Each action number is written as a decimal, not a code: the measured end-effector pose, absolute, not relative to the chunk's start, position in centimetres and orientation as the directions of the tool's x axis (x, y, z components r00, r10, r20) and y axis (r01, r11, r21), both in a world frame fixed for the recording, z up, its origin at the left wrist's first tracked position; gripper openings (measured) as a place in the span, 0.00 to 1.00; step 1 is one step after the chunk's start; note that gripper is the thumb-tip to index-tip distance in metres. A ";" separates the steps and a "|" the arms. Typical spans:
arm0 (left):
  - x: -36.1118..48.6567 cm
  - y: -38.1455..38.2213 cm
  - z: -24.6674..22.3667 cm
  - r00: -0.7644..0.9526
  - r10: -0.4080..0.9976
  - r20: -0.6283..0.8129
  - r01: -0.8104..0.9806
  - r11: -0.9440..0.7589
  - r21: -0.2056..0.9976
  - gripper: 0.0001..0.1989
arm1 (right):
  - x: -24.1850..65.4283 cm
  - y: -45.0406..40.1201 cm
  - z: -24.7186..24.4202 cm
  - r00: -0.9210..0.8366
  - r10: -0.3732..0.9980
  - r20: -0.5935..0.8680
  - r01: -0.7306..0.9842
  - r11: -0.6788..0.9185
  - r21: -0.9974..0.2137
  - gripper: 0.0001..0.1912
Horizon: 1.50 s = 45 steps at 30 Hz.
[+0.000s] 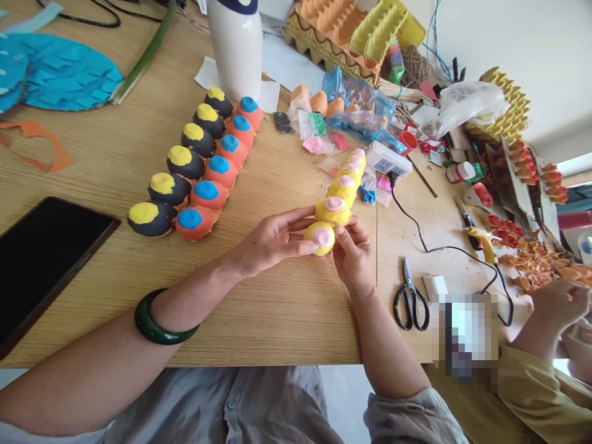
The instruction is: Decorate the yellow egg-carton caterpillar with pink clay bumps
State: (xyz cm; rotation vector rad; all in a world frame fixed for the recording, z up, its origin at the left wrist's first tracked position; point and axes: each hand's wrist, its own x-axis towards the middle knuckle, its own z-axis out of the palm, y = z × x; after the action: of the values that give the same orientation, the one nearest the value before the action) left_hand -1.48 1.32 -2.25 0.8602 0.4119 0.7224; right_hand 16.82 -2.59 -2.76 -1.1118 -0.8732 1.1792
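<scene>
A row of yellow egg-carton cups (333, 211) topped with pink clay-like patches runs away from me above the table. My left hand (277, 239) grips its near end from the left, thumb on the nearest cup and fingers behind it. From the other side my right hand (354, 250) pinches the row near the two closest cups, its thumb at their joint. The undersides of the cups are hidden. To the left lie a row of black cups with yellow tops (180, 161) and, beside it, a row of orange cups with blue tops (222, 171).
Black scissors (409, 296), a white power strip (388, 161) with a cable and a yellow glue gun (483, 240) lie to the right. A tablet (50, 259) is at left, a white bottle (237, 49) behind. Another person's hand (559, 302) shows at far right.
</scene>
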 end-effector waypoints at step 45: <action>-1.5 1.3 -2.4 0.721 0.692 -0.033 -0.410 0.464 0.785 0.35 | 16.7 -2.7 -2.8 0.191 0.981 -0.028 -0.240 0.019 -0.971 0.18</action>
State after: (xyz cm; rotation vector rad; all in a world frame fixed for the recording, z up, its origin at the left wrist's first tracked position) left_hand -1.49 1.30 -2.42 0.8454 0.3734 0.6962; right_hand 16.68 -2.70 -2.78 -1.1194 -0.8887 1.1748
